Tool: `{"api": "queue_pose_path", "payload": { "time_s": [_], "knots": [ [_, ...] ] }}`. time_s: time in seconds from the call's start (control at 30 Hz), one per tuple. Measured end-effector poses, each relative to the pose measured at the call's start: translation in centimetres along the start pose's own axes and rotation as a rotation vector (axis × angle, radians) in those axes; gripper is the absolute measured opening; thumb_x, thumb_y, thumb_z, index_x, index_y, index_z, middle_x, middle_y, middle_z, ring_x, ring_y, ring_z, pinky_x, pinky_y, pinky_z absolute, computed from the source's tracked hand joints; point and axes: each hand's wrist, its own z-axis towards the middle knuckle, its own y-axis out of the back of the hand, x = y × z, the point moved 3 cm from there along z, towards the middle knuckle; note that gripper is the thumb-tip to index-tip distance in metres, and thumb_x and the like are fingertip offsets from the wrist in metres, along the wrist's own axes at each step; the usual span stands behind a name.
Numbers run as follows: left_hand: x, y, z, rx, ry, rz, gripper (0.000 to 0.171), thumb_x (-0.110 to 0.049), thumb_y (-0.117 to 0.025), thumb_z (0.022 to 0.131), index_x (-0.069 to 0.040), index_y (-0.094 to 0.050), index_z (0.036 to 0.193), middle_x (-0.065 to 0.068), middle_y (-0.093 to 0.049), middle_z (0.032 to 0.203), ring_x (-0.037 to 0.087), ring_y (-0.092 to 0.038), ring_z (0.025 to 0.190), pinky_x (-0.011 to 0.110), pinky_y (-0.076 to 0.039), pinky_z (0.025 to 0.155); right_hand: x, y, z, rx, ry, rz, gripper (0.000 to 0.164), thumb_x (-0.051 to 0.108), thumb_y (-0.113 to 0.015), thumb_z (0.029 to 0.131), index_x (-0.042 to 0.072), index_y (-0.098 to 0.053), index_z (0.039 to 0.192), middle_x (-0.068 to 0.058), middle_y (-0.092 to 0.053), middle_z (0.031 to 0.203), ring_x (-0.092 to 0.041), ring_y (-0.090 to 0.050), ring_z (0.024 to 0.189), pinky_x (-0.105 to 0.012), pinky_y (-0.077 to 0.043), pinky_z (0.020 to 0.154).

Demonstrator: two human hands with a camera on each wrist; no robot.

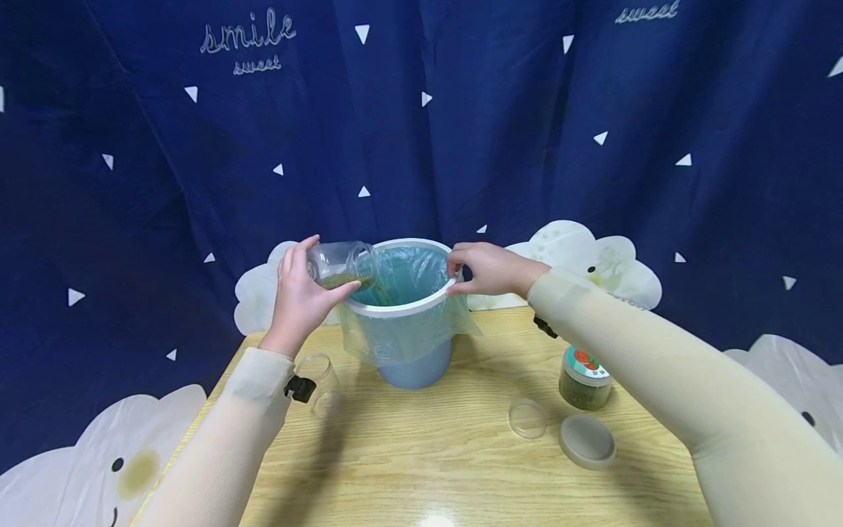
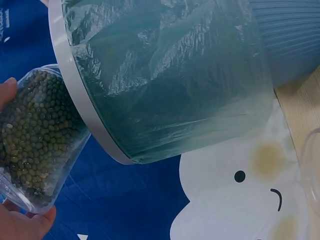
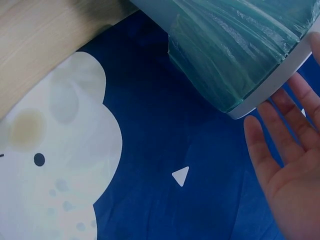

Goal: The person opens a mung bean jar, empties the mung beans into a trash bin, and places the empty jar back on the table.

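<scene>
- At the centre, a light-blue plastic bin (image 1: 415, 372) with white rim and translucent green liner (image 2: 165, 90).
- Nine o'clock: left hand (image 1: 298, 294) grips a clear plastic jar (image 1: 337, 262), tipped, mouth toward three o'clock; small green beans (image 2: 42, 132) inside.
- Three o'clock: right hand (image 1: 489, 269) pinches the rim.
- Four o'clock: translucent whitish round lid (image 1: 587, 440) on the pale wooden table (image 1: 421, 454).

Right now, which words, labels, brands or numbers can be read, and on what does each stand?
"smile": upper left of the dark blue fabric curtain.
"sweet": just under "smile".
"sweet": the same curtain's upper right.
Too small to read: characters on the turquoise-and-red label atop the clear cylindrical jar; dark print beside the cream right sleeve.
Blurred: pale lettering at the left-wrist view's left edge.
</scene>
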Motion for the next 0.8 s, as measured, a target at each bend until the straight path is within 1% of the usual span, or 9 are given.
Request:
{"api": "queue_pose_path", "payload": {
  "time_s": [0.13, 0.47, 0.8],
  "knots": [
    [-0.14, -0.03, 0.19, 0.002, -0.004, 0.0, 0.1, -0.028, -0.096, 0.071, -0.005, -0.042, 0.152, 0.023, -0.046, 0.149, 0.041, -0.041, 0.138, 0.057, -0.036, 0.115, -0.01, -0.01, -0.03, -0.001, -0.004, -0.001, 0.026, 0.032, -0.082, 0.087, 0.011, -0.069, 0.095, -0.005, -0.066, 0.103, -0.023, -0.063, 0.096, -0.038, -0.052, 0.092],
    [-0.48, -0.12, 0.62, 0.037, -0.007, -0.009, 0.102, -0.029, -0.096, 0.072, -0.007, -0.041, 0.154, 0.019, -0.046, 0.151, 0.038, -0.04, 0.14, 0.055, -0.036, 0.116, -0.12, -0.07, -0.05, -0.004, -0.005, -0.007, 0.027, 0.033, -0.082, 0.087, 0.011, -0.069, 0.095, -0.005, -0.066, 0.104, -0.021, -0.062, 0.096, -0.038, -0.052, 0.093],
    [-0.93, -0.11, 0.95, 0.058, -0.013, -0.008, 0.103, -0.028, -0.096, 0.071, -0.008, -0.041, 0.155, 0.019, -0.046, 0.151, 0.04, -0.039, 0.141, 0.056, -0.033, 0.118, -0.18, -0.13, -0.04, -0.002, -0.008, -0.007, 0.027, 0.033, -0.082, 0.087, 0.012, -0.069, 0.096, -0.004, -0.066, 0.104, -0.021, -0.063, 0.097, -0.038, -0.052, 0.093]
  ]
}}
